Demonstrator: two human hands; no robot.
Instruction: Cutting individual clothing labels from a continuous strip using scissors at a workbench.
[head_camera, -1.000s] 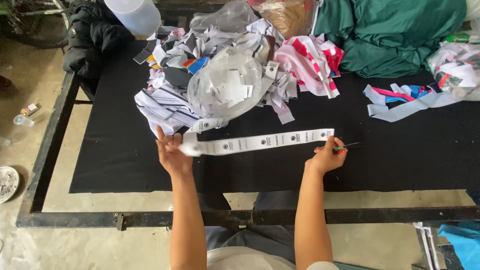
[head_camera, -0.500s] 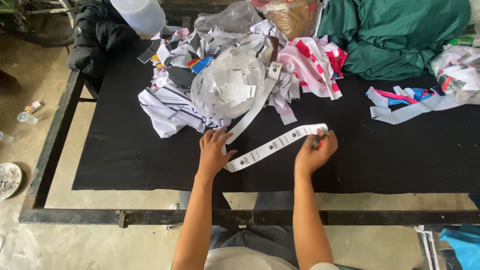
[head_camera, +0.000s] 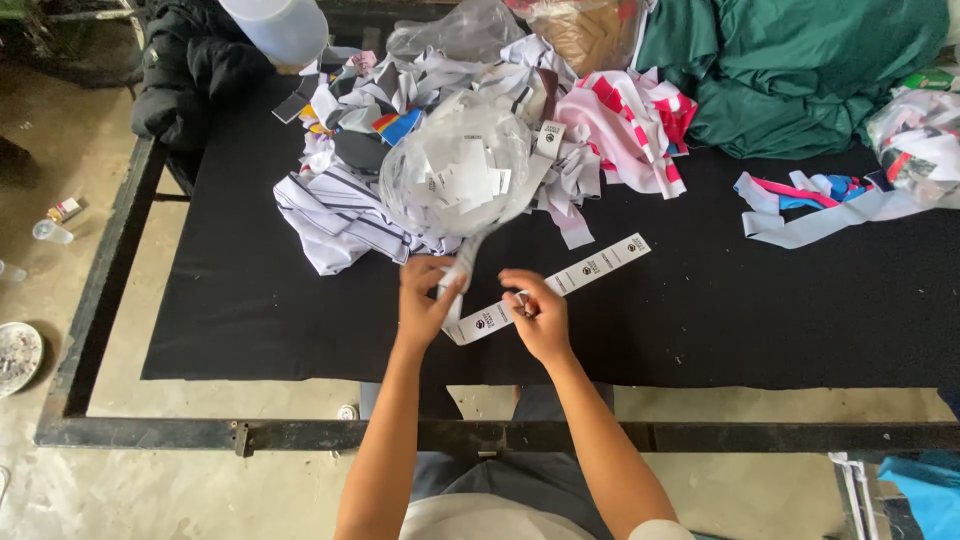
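Left hand (head_camera: 425, 300) is pinching the white label strip (head_camera: 560, 285) where it is feeding down from the clear bag of cut labels (head_camera: 455, 180) at twelve o'clock. Right hand (head_camera: 535, 315) is gripping the strip's printed run, pulling it flat toward two o'clock across the black table (head_camera: 700, 320).

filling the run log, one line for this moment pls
left hand: holds label strip | right hand: pinches same strip | on: black mat
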